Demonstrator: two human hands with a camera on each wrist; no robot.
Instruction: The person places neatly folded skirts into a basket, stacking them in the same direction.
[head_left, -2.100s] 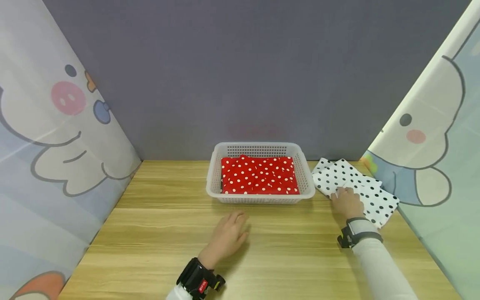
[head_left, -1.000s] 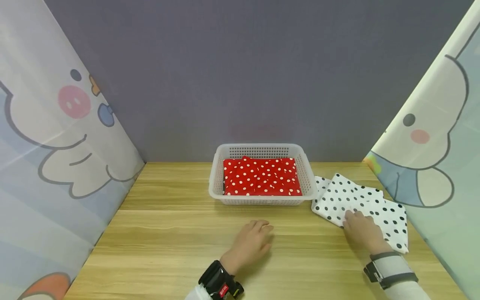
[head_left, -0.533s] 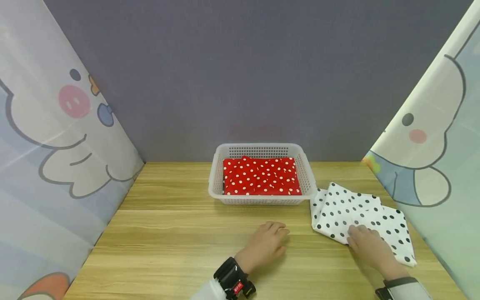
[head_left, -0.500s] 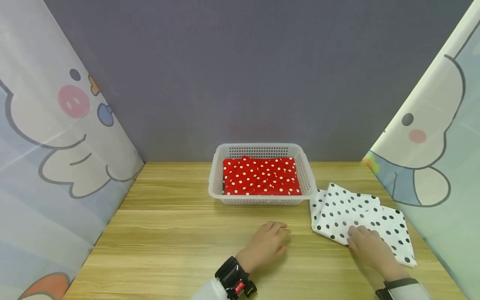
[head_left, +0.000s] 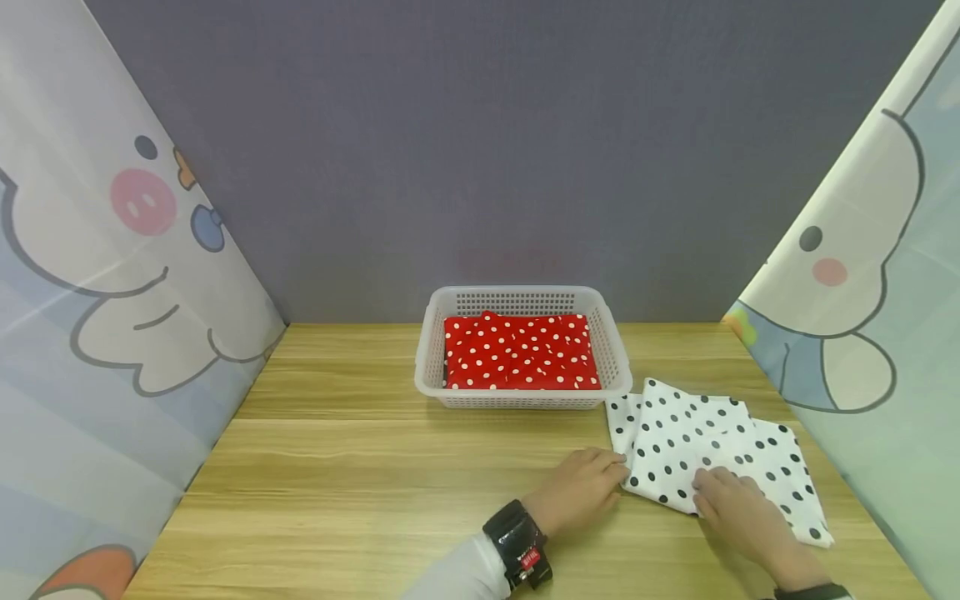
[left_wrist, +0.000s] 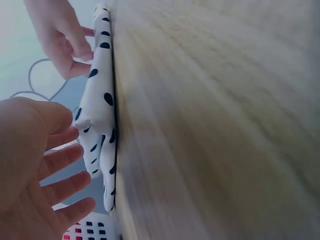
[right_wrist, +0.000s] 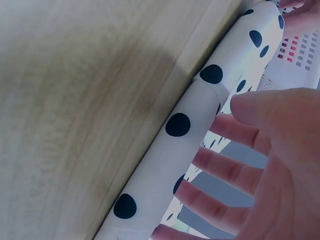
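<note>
A folded white cloth with black dots (head_left: 678, 454) lies on the table right of the basket, its layers overlapping unevenly. My right hand (head_left: 738, 508) rests on its near part; in the right wrist view the fingers (right_wrist: 220, 165) are spread and fairly straight over the folded edge, the thumb (right_wrist: 260, 107) apart from them. At the cloth's left corner is my left hand (head_left: 581, 492), its fingertips right at the edge. The left wrist view shows those fingers (left_wrist: 62, 187) loosely extended beside the fold, holding nothing.
A white plastic basket (head_left: 525, 397) holds a red cloth with white dots (head_left: 517, 354) at the back middle of the wooden table (head_left: 337, 467). A grey panel (head_left: 480, 167) stands behind, with cartoon-printed panels on both sides.
The dotted white cloth has slid nearer under my right hand and slightly left. My left hand has moved right, from in front of the basket to the cloth's left corner.
</note>
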